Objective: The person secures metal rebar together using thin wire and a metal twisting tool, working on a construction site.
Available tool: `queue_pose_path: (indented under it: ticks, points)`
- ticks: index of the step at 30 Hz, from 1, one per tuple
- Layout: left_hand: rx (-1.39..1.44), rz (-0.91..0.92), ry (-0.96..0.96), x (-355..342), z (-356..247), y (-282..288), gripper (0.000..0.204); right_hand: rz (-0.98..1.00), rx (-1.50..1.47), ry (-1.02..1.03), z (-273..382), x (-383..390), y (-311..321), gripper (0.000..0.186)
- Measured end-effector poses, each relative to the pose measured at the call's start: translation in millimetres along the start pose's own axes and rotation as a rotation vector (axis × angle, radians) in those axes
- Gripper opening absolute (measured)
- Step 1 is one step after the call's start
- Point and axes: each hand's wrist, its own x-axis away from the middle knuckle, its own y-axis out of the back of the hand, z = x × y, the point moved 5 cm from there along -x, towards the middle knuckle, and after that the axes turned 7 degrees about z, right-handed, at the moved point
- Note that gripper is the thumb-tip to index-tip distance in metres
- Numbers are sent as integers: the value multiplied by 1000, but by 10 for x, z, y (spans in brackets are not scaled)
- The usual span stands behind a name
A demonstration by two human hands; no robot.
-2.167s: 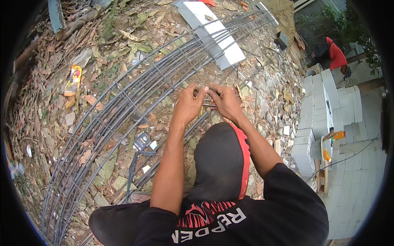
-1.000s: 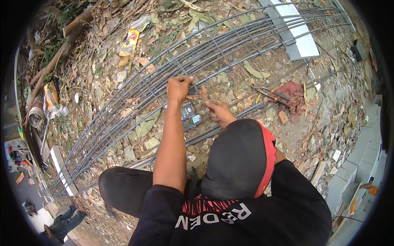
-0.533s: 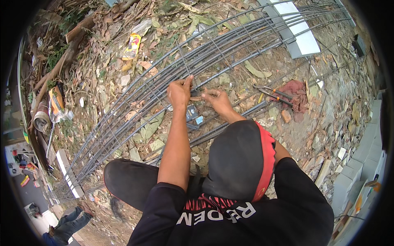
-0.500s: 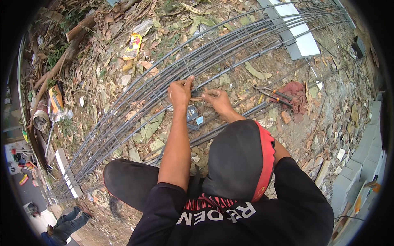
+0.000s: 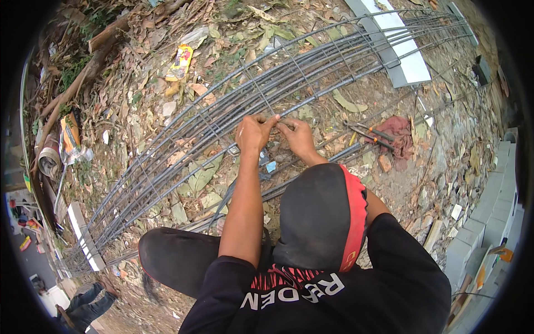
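Note:
A long bundle of steel reinforcing bars (image 5: 222, 111), crossed by thin square stirrups, runs from the lower left to the upper right in front of me. My left hand (image 5: 256, 133) is closed in a pinch at the near bar, where a stirrup meets it. Close beside it, my right hand (image 5: 297, 138) is also closed, thumb and fingertips together just under the same bar. Anything small between the fingertips is hidden. Below the left wrist lies a dark object with a light-blue patch (image 5: 271, 166).
Orange-handled pincers (image 5: 381, 138) lie by a dark red cloth (image 5: 397, 131) to the right. White-and-grey supports (image 5: 403, 47) (image 5: 86, 236) carry the bundle's ends. Leaves and rubble cover the ground. Grey blocks (image 5: 478, 222) stand far right. Another person's legs (image 5: 86, 303) show lower left.
Both hands have come up against the near bar and drawn closer together. The brownish thing that showed between them is now out of sight. The view has shifted slightly.

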Motion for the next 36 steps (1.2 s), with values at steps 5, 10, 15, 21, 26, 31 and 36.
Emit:
queue_pose_path:
  ticks: [5, 10, 15, 21, 26, 31, 36]
  points:
    - [121, 167, 8, -103, 74, -38, 39, -1, 65, 80, -37, 26, -24, 24]
    - [236, 215, 27, -190, 189, -127, 32, -68, 99, 76, -86, 30, -20, 23]
    - [456, 283, 62, -222, 243, -100, 31, -34, 180, -9, 75, 38, 27, 20]
    - [209, 196, 99, -159, 201, -80, 37, 18, -497, -380, -327, 138, -165, 21]
    - [118, 114, 106, -73, 160, -10, 42, 210, -1006, -526, -207, 222, -356, 9]
    - [177, 99, 102, -9, 67, -44, 38, 253, -1095, -476, -270, 150, -390, 7]
    - [333, 100, 73, -114, 193, -173, 36, 301, -983, -477, -217, 141, -353, 11]
